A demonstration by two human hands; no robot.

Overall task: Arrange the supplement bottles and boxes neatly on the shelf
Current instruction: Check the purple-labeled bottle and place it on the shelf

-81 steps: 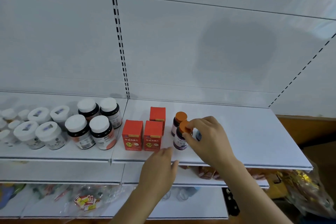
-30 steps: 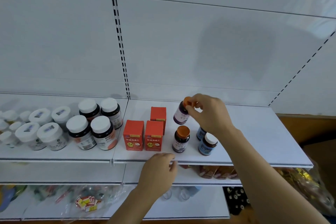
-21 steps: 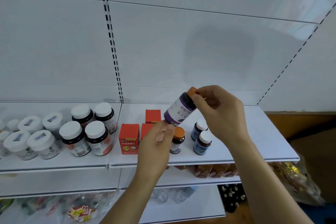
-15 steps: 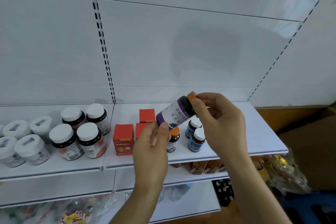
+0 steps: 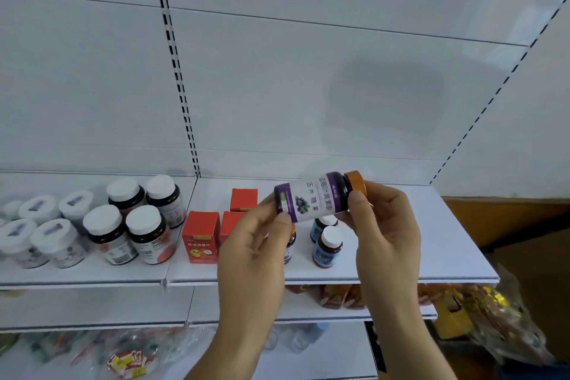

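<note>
While my right hand (image 5: 385,237) pinches the neck end below the orange cap and my left hand (image 5: 256,256) pinches the base, I hold the purple-labelled supplement bottle (image 5: 314,197) sideways above the white shelf (image 5: 431,244). Beneath it stand two blue-labelled bottles (image 5: 327,247); red boxes (image 5: 200,236) and white-capped dark jars (image 5: 129,225) sit leftward.

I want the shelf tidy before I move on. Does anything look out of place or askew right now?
Only the orange-capped bottle: it is off the shelf, lying sideways between the left hand and right hand. The red boxes and blue bottles stand upright.
</note>
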